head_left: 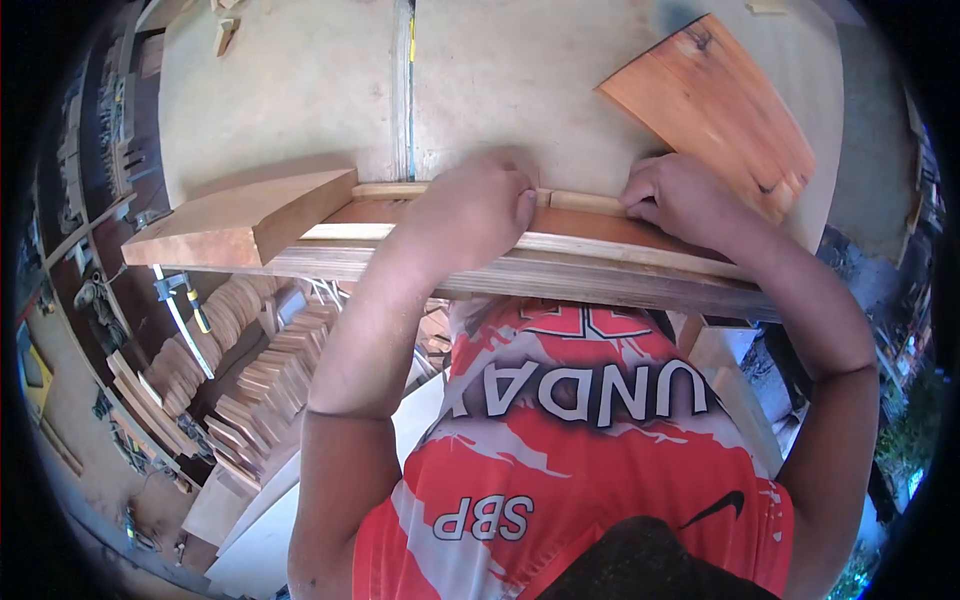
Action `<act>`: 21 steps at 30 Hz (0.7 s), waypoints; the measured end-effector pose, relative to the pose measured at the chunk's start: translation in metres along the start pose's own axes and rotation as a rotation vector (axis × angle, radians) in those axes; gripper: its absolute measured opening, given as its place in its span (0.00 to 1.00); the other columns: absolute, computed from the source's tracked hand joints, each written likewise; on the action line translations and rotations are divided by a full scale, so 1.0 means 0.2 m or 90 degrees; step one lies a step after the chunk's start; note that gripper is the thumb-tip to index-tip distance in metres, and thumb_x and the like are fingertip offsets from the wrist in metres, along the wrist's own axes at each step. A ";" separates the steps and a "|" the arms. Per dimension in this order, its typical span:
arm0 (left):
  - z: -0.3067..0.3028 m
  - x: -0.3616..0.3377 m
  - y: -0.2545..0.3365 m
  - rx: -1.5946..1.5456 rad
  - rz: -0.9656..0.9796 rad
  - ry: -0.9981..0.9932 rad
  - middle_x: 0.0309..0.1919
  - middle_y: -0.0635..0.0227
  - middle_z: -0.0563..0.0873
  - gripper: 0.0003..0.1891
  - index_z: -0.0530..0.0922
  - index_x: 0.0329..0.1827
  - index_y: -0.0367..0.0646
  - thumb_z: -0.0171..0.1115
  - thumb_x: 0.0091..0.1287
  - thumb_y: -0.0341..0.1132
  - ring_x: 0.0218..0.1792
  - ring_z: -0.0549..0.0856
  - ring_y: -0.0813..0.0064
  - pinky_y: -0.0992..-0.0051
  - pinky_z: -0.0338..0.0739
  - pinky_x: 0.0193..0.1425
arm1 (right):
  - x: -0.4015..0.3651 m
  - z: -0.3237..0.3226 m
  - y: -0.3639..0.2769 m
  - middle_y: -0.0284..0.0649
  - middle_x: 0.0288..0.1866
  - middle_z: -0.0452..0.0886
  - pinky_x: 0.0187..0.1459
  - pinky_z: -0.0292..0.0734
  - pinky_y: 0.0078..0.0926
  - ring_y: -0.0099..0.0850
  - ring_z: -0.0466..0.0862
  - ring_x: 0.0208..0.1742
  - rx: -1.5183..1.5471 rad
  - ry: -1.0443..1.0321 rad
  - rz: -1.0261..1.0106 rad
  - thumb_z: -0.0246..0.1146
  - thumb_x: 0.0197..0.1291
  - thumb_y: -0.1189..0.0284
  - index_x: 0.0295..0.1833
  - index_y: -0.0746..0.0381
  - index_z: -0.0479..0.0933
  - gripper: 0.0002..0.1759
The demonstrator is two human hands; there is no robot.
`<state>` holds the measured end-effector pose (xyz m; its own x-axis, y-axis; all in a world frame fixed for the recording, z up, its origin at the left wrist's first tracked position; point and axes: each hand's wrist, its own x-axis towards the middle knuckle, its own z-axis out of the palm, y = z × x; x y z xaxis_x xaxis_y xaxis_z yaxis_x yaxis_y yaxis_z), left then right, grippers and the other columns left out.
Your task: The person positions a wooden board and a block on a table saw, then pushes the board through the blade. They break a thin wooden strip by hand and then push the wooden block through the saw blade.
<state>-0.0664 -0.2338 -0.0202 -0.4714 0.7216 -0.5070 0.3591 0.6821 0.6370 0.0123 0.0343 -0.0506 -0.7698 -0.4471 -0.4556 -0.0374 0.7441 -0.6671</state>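
Note:
A narrow wooden strip (588, 203) runs along the far side of a reddish-brown board (600, 226), with a joint between two lengths. My left hand (468, 212) is closed, its thumb and fingertips at the strip just left of that joint. Farther right, my right hand (688, 198) pinches the strip between thumb and curled fingers. A second pale strip (590, 248) lies along the board's near side, close to the bench edge. The left forearm and hand cover part of the board and both strips.
A thick wooden block (240, 215) stands at the left end of the strips. A reddish tapered board (715, 105) lies at the right on the worktop (285, 90). Below the edge are a clamp (185, 310) and stacked wood pieces (270, 385).

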 end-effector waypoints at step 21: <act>0.03 0.07 -0.01 -0.111 0.151 -0.042 0.51 0.48 0.84 0.18 0.83 0.53 0.38 0.58 0.74 0.44 0.57 0.81 0.46 0.55 0.73 0.64 | 0.06 0.01 0.07 0.47 0.34 0.87 0.41 0.80 0.43 0.43 0.87 0.35 0.005 -0.067 0.030 0.68 0.55 0.69 0.35 0.59 0.87 0.07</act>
<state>-0.0692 -0.2240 -0.0315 -0.3358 0.8681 -0.3655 0.3060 0.4676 0.8293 0.0033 0.0378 -0.0659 -0.6990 -0.4616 -0.5463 0.0031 0.7619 -0.6477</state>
